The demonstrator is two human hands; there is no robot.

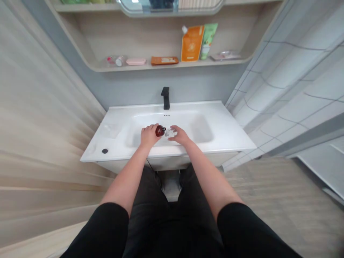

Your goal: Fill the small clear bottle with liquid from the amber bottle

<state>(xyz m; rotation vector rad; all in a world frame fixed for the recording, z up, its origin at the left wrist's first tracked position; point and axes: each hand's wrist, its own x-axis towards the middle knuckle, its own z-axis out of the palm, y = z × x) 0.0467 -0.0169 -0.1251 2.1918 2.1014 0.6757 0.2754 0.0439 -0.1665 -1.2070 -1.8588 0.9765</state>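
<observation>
Over the white sink, my left hand is closed around a small dark red-brown bottle. The bottle is tilted, its neck pointing right. Fingers curled, my right hand grips a small clear cup right beside the bottle's mouth. Whether bottle and cup touch, I cannot tell. Part of the cup is hidden by the fingers, and its contents are too small to make out. On the counter's left side lies a small black round cap.
A black faucet stands behind the sink. Above it, a wall shelf holds an orange pouch, a green tube, a pink case and an orange packet. A beige curtain hangs at left; a tiled wall is at right.
</observation>
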